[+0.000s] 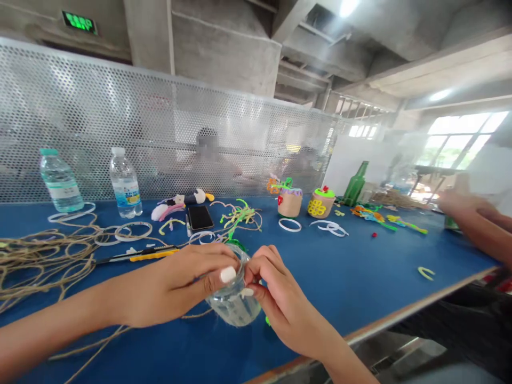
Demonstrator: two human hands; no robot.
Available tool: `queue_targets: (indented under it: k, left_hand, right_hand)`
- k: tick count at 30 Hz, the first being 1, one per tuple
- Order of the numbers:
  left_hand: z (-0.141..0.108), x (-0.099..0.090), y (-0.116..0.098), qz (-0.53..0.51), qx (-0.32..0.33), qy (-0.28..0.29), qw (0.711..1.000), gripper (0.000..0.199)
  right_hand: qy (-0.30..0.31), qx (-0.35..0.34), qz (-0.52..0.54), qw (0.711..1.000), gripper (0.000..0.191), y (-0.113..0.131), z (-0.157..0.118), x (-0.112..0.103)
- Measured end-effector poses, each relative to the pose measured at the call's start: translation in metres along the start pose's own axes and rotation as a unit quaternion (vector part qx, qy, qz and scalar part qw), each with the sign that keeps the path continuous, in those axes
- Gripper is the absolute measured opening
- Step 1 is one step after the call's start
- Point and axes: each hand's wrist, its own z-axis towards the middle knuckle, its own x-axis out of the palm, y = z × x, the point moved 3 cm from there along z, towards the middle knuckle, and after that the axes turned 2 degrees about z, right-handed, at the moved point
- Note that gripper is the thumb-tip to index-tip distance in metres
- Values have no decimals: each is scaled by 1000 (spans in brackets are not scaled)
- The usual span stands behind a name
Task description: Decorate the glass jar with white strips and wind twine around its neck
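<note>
A clear glass jar (234, 304) is held just above the blue table (320, 288), tilted, with its rim toward me. My left hand (176, 282) wraps its upper side, and my right hand (280, 298) pinches the rim from the other side. Something thin and green shows at the rim and below the jar, partly hidden by my fingers. Jute twine (48, 256) runs from the left of the table, under my left forearm and past the jar.
A yellow utility knife (136, 255), a black phone (200, 217) and several water bottles lie beyond my hands. Pipe-cleaner crafts, decorated jars and a green glass bottle (355, 184) stand further right. A co-worker's hands (468, 208) reach in at right. A perforated metal screen (120, 122) backs the table.
</note>
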Motion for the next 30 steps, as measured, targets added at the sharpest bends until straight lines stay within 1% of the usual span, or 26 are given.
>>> queue_targets:
  k: [2,4,8,12,15,17,20,22,24,27,30]
  left_hand:
    - [9,3,4,19,48,36,998,19]
    - [19,6,8,25,70,54,996,18]
    - [42,12,12,6,84,85,993,20]
    - [57,19,6,-5,92,112,989,20]
    - [59,23,1,4,106,116,988,19]
    - [57,25,0,13,118,108,987,18]
    - [54,25,3,20,115,88,989,18]
    - [52,25,5,19,110,82,990,19]
    - [51,24,6,21,109,87,990,18]
    - [49,24,8,24,112,96,989,18]
    - [48,25,9,22,115,89,989,18]
  right_hand:
    - [-21,6,9,1000,19,-7,-5,-4]
    - [-42,11,24,999,19,-15,-10,-9]
    - [-65,14,34,997,17,-29,-20,-19]
    - [-94,8,35,995,14,-35,-35,-24]
    - [-123,2,47,991,14,-37,-46,-23]
    - [-152,-4,61,986,12,-38,-52,-21]
    - [-188,-14,69,980,12,-38,-56,-20]
    - [-199,-24,55,978,18,-36,-56,-21]
    - [-211,-38,38,976,20,-33,-55,-24]
    - [-234,-61,0,970,18,-28,-50,-26]
    - [-241,-55,-28,968,13,-26,-45,-24]
